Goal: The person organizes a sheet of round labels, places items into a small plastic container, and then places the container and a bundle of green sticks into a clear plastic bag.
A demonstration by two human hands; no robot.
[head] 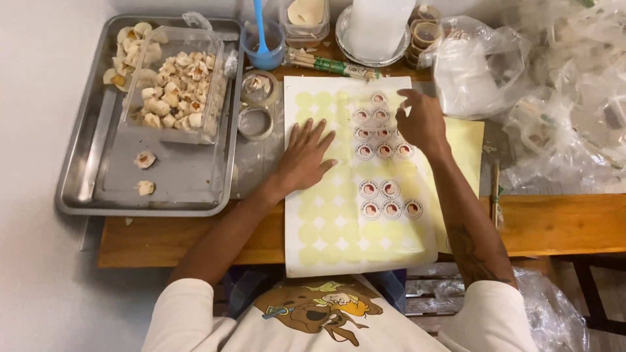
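1. A person leans over a brown wooden table (pixel 561 225) against a pale grey wall, a white T-shirt with a cartoon dog print at the bottom of the view.
2. A white and pale yellow sheet of round stickers (pixel 355 215) lies flat at the table's middle; most circles are already peeled off, leaving yellow backing.
3. About thirteen round white stickers with red centres (pixel 383 151) remain, nine in an upper cluster and four lower down.
4. The left hand (pixel 305 156) presses flat on the sheet, fingers spread, holding nothing.
5. The right hand (pixel 422 120) hovers at the upper cluster, fingers curled together over a sticker's edge; whether it pinches one cannot be told.
6. To the left, a rectangular steel tray (pixel 85 176) holds a clear plastic box of pale dumplings (pixel 175 88); two loose dumplings lie on the tray floor.
7. Crumpled clear plastic bags (pixel 561 98) are piled at right.
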